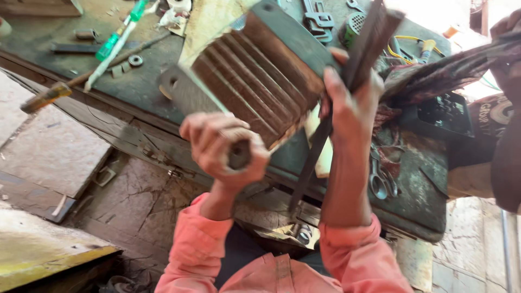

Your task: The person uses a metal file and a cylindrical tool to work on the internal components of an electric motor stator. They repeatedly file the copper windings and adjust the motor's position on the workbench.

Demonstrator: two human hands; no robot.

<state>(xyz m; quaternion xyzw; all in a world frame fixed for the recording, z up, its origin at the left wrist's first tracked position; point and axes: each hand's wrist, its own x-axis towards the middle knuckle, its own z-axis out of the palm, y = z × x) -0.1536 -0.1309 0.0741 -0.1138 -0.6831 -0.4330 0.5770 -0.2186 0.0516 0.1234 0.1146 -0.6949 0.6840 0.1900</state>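
Note:
A rusty stack of flat metal leaves (260, 81) is held up in front of me, tilted over a dark green workbench (423, 184). My left hand (222, 144) is closed around a dark cylindrical handle or bolt end at the stack's lower edge. My right hand (350, 106) grips the stack's right edge together with a long, dark flat metal strip (312, 163) that runs from the top right down toward my lap. Both arms wear pink sleeves.
On the bench lie a green-handled screwdriver (116, 38), a wooden-handled tool (49, 95), a washer (135, 61), wrenches (380, 182), a clamp (317, 21) and a yellow cable (412, 40). A dark patterned cloth (445, 70) and another person's sleeve (507, 146) are at the right. Cracked stone floor lies below left.

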